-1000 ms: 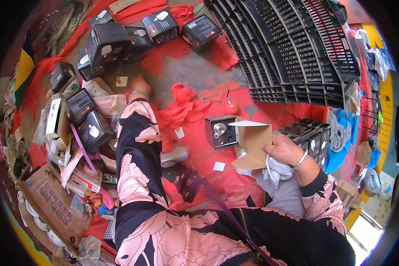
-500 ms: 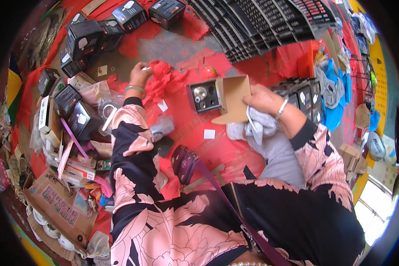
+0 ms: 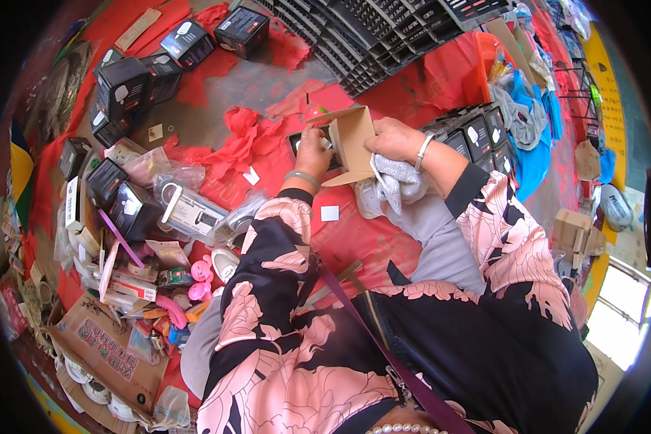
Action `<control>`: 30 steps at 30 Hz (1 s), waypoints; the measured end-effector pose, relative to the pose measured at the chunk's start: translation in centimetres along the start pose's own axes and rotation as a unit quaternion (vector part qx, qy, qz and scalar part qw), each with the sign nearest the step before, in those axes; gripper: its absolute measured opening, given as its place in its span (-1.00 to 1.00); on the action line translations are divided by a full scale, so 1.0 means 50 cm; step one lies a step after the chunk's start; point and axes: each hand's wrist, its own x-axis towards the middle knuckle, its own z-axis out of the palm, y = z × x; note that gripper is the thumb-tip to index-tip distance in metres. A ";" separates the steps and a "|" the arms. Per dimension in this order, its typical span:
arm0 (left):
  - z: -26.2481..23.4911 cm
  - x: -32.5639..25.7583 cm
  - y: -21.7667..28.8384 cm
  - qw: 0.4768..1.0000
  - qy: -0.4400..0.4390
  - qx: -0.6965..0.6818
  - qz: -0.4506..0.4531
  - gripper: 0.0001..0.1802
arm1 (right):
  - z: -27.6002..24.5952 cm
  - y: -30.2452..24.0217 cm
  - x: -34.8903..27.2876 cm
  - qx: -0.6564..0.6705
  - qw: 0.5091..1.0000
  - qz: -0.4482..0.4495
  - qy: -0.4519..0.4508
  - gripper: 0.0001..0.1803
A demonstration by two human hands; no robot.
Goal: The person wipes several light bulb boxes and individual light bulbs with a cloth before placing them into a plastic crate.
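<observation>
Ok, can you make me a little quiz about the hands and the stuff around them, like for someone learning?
1. True or false: the left hand is at the open box.
2. Which of these does the right hand grip? A, a black crate; B, the open box; C, an orange basket.
3. What colour is the small flat square on the red covering?

Key: 1, true; 2, B; 3, white.

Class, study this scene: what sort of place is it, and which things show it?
Probably a makeshift packing spot or stall: matching black boxes gathered nearby, ragged red sheeting spread underneath, and an open box being handled.
</observation>
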 end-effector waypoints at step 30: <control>-0.333 0.151 -0.300 0.903 0.379 0.195 -0.053 -0.87 | -0.012 -0.024 -0.008 0.002 1.000 -0.012 -0.024 -0.70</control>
